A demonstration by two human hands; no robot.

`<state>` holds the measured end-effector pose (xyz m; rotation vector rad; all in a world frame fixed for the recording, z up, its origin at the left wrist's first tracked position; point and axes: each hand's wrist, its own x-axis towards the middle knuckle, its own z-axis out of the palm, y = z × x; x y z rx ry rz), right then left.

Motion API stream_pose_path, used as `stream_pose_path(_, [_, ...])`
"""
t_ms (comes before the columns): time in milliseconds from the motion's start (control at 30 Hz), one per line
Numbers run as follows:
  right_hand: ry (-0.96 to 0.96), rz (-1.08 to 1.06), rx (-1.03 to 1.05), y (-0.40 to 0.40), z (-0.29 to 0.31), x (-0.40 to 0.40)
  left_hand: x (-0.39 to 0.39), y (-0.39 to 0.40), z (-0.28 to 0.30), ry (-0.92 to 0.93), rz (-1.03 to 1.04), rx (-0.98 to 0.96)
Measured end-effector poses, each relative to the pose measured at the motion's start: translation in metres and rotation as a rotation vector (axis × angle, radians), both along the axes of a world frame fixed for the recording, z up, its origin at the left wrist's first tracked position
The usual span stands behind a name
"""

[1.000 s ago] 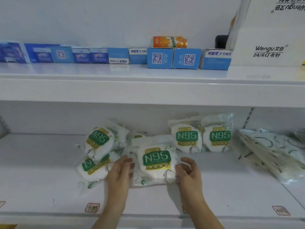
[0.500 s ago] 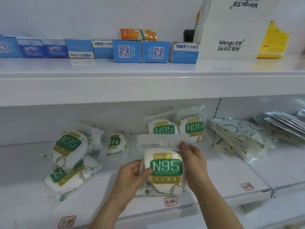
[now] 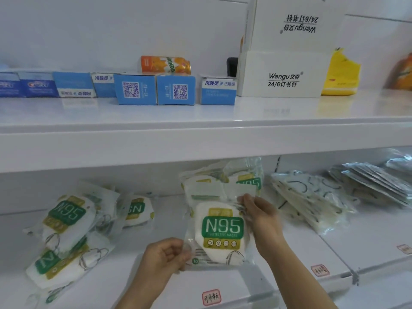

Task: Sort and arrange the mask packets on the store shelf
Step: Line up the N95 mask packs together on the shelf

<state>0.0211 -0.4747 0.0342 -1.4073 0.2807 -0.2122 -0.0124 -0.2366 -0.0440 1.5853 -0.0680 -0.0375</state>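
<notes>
I hold an N95 mask packet (image 3: 221, 230) upright above the lower shelf (image 3: 223, 284). My left hand (image 3: 166, 256) pinches its bottom left corner. My right hand (image 3: 259, 216) grips its upper right edge. Two more N95 packets (image 3: 225, 181) lean against the back wall just behind it. On the left lie a tilted N95 packet (image 3: 66, 217), another one (image 3: 60, 264) in front of it, and a small one (image 3: 136, 209) further back.
A heap of clear patterned mask packets (image 3: 312, 197) lies to the right, with silvery packets (image 3: 374, 181) beyond. The upper shelf (image 3: 200, 134) carries blue boxes (image 3: 153, 90), an orange can (image 3: 166, 65), a white Wengu box (image 3: 283, 74) and a yellow bag (image 3: 341, 74).
The packet has come off the shelf and stands upright in both hands. My left hand slid to its bottom corner, my right to its top edge. The view swung right.
</notes>
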Motion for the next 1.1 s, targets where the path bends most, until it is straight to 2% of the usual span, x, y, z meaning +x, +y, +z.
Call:
stream_pose_path(67, [-0.019, 0.057, -0.213, -0.006, 0.003, 0.015, 0.006, -0.005, -0.002, 0.002, 0.063, 0.049])
stream_pose_path(200, [-0.15, 0.12, -0.783, -0.018, 0.02, 0.063, 0.036, -0.018, -0.005, -0.042, 0.148, 0.373])
stream_pose_path(400, [-0.127, 0.103, -1.049, -0.013, 0.032, 0.112, 0.082, -0.037, -0.009, -0.041, 0.277, 0.481])
stream_pose_path(500, [-0.147, 0.097, -1.009, -0.016, 0.02, 0.122, 0.093, -0.037, -0.014, -0.059, 0.376, 0.569])
stream_pose_path(600, [-0.178, 0.099, -0.923, -0.018, 0.011, 0.126, 0.096, -0.035, -0.017, -0.079, 0.434, 0.557])
stream_pose_path(700, [-0.219, -0.047, -0.879, -0.014, 0.005, 0.118, 0.086, -0.031, -0.015, -0.079, 0.439, 0.51])
stream_pose_path(800, [-0.483, -0.147, -0.87, 0.001, -0.007, 0.092, 0.068, -0.016, -0.017, -0.074, 0.453, 0.486])
stream_pose_path(867, [-0.592, 0.002, -0.894, 0.025, -0.022, 0.073, 0.05, 0.0, -0.019, -0.096, 0.496, 0.513])
stream_pose_path(1000, [-0.388, 0.415, -0.964, 0.1, -0.059, 0.054, 0.017, 0.038, -0.015, -0.082, 0.535, 0.604])
stream_pose_path(1100, [-0.133, 0.483, -0.821, 0.158, -0.075, 0.058, 0.001, 0.069, -0.015, -0.043, 0.572, 0.642])
